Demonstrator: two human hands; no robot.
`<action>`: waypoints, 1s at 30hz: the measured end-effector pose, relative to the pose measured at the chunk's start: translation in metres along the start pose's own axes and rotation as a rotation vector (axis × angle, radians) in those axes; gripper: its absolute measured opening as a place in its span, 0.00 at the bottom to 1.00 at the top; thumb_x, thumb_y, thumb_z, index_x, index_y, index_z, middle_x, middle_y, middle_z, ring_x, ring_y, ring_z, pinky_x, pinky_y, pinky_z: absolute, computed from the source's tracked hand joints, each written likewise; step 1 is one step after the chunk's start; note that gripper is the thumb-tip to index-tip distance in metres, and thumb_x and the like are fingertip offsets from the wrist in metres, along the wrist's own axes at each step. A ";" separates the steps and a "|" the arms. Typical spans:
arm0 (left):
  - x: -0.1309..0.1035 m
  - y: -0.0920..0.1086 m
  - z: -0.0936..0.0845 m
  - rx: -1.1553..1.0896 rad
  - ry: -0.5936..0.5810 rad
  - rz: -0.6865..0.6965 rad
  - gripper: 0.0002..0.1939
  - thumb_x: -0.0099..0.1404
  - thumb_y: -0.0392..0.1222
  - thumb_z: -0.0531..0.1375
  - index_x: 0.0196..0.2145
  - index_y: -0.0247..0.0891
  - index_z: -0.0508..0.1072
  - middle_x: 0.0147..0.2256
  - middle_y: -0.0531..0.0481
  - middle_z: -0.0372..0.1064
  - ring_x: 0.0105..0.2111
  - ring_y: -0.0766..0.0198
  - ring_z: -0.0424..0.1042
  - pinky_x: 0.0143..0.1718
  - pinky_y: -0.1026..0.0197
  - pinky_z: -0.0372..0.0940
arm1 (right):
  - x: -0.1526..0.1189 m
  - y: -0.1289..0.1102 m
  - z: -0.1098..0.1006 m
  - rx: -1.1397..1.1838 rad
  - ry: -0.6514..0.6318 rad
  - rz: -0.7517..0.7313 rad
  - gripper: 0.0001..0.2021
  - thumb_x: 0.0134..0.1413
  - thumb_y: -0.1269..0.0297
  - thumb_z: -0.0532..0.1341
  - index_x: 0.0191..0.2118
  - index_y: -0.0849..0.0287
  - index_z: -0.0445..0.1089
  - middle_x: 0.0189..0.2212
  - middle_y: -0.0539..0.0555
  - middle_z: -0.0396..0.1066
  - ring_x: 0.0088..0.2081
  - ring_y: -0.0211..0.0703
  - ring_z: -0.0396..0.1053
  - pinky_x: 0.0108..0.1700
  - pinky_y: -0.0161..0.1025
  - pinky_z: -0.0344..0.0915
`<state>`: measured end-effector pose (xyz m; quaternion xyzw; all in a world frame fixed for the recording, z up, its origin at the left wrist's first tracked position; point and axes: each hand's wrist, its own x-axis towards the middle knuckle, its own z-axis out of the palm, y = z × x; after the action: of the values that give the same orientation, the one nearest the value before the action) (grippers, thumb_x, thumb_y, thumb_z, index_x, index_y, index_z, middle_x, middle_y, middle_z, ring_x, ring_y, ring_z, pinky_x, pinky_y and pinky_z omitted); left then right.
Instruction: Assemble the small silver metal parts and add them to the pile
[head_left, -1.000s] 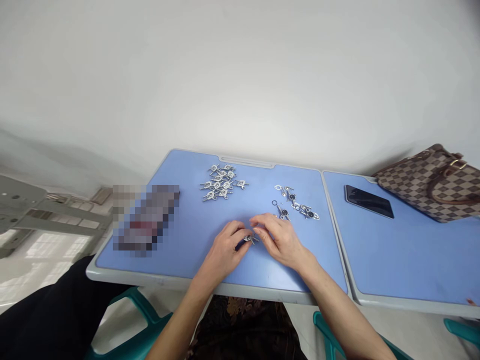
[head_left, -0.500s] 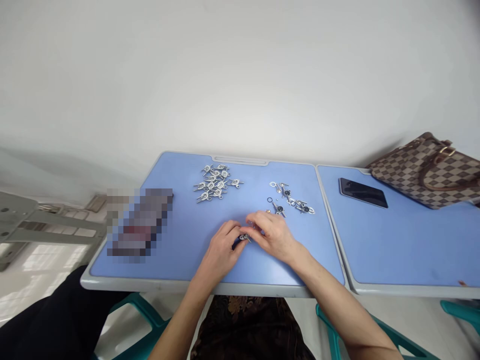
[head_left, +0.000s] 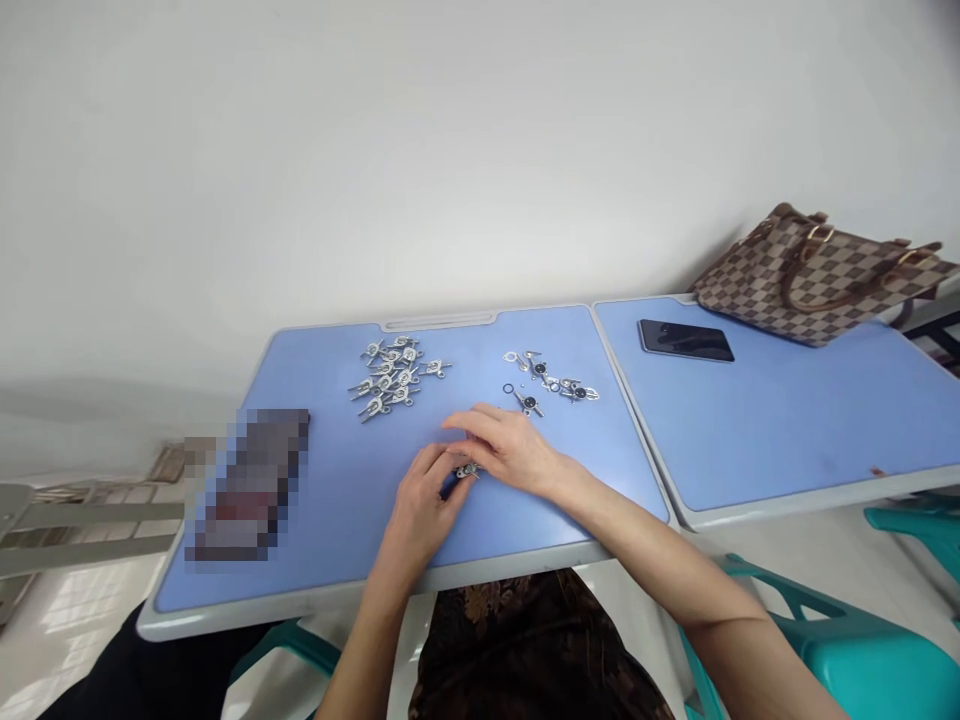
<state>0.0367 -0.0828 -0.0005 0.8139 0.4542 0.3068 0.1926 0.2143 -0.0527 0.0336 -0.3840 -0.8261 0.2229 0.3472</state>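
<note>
Near the front of the blue table, my left hand pinches a small metal part between thumb and fingers. My right hand bends over the same part from the right, its thumb and fingertips at it; some fingertips are hidden. Beyond my left hand lies a group of several silver metal pieces. Past my right hand are several loose parts, among them a metal piece with a black round centre and a dark ring.
A pixelated dark object lies on the table's left side. On the adjoining table to the right are a black phone and a checkered brown handbag. Teal stools stand below, and a wall rises behind.
The camera view has turned, shifting the tables and loose parts leftward. Both hands remain at the small metal part, with the right hand's fingers reaching further over it.
</note>
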 end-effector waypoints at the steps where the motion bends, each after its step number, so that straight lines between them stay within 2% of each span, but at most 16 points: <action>1: 0.000 0.000 0.000 -0.004 -0.001 0.002 0.04 0.66 0.36 0.57 0.38 0.41 0.70 0.39 0.49 0.68 0.41 0.59 0.70 0.43 0.58 0.67 | 0.000 0.000 -0.004 -0.012 -0.036 -0.010 0.13 0.68 0.63 0.53 0.55 0.56 0.64 0.39 0.54 0.70 0.33 0.37 0.68 0.37 0.34 0.65; 5: 0.001 -0.003 0.001 -0.006 0.002 0.021 0.02 0.65 0.36 0.58 0.37 0.40 0.70 0.39 0.48 0.69 0.40 0.60 0.71 0.42 0.58 0.68 | 0.002 -0.003 -0.019 -0.031 -0.154 -0.091 0.20 0.66 0.72 0.49 0.62 0.59 0.56 0.44 0.57 0.71 0.42 0.42 0.69 0.44 0.39 0.66; 7: 0.001 -0.004 0.002 0.003 0.013 0.029 0.02 0.65 0.37 0.58 0.37 0.40 0.70 0.39 0.48 0.69 0.40 0.60 0.71 0.42 0.58 0.68 | 0.003 -0.002 -0.021 -0.047 -0.155 -0.118 0.20 0.65 0.75 0.49 0.61 0.59 0.57 0.44 0.57 0.73 0.45 0.43 0.69 0.45 0.41 0.65; 12: 0.001 -0.002 0.001 0.011 0.001 0.011 0.03 0.65 0.37 0.58 0.37 0.41 0.71 0.40 0.48 0.69 0.41 0.59 0.72 0.43 0.57 0.68 | 0.006 0.002 -0.015 -0.157 -0.007 -0.050 0.08 0.65 0.66 0.57 0.47 0.61 0.68 0.37 0.56 0.75 0.39 0.43 0.71 0.41 0.39 0.63; 15: 0.002 0.000 -0.001 0.008 -0.011 0.005 0.04 0.65 0.36 0.58 0.37 0.41 0.71 0.39 0.49 0.69 0.40 0.60 0.72 0.42 0.58 0.68 | 0.007 0.003 -0.012 -0.181 0.003 -0.055 0.09 0.65 0.60 0.57 0.42 0.60 0.70 0.34 0.54 0.74 0.36 0.42 0.71 0.38 0.37 0.62; 17: 0.003 0.000 -0.001 0.011 -0.013 -0.002 0.03 0.65 0.36 0.57 0.37 0.41 0.71 0.38 0.49 0.69 0.38 0.60 0.72 0.41 0.58 0.69 | 0.007 0.001 -0.011 -0.166 -0.016 -0.057 0.10 0.66 0.60 0.56 0.43 0.60 0.69 0.36 0.55 0.74 0.37 0.41 0.71 0.38 0.36 0.63; 22: 0.002 0.000 -0.001 0.028 0.022 0.002 0.02 0.65 0.38 0.58 0.37 0.40 0.71 0.38 0.49 0.69 0.38 0.60 0.72 0.39 0.59 0.69 | 0.005 -0.004 -0.008 -0.038 -0.089 -0.093 0.14 0.67 0.67 0.54 0.56 0.58 0.66 0.41 0.53 0.75 0.40 0.40 0.72 0.42 0.36 0.65; 27: 0.001 -0.003 -0.001 0.002 -0.006 0.010 0.03 0.66 0.37 0.58 0.38 0.40 0.71 0.39 0.49 0.69 0.40 0.60 0.71 0.41 0.58 0.68 | 0.002 -0.003 -0.021 0.064 -0.131 -0.087 0.16 0.68 0.69 0.50 0.57 0.58 0.64 0.49 0.55 0.73 0.47 0.40 0.70 0.49 0.37 0.64; 30: 0.002 -0.002 -0.001 -0.002 -0.003 0.015 0.03 0.65 0.37 0.58 0.38 0.40 0.71 0.40 0.48 0.69 0.40 0.60 0.71 0.42 0.58 0.68 | 0.001 0.000 -0.027 0.067 -0.119 -0.066 0.12 0.67 0.70 0.52 0.53 0.59 0.67 0.46 0.55 0.74 0.44 0.39 0.71 0.47 0.37 0.64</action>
<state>0.0353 -0.0802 -0.0005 0.8176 0.4473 0.3076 0.1917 0.2336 -0.0496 0.0516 -0.3306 -0.8497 0.2611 0.3172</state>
